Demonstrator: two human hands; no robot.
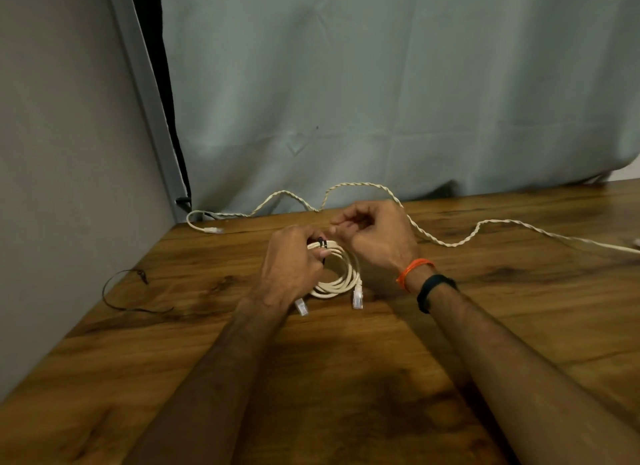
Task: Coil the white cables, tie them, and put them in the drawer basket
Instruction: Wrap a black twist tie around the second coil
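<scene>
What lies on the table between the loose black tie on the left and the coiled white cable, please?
Only bare wooden table shows in the head view between the black tie and the coiled white cable.

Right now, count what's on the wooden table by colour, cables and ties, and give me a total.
White cables: 2, the coiled cable held in the left hand, and the twisted loose cable along the back edge.
Black ties: 2, one tie wrapped on the coil near the right hand, one loose tie lying at the left.
Total: 4
</scene>
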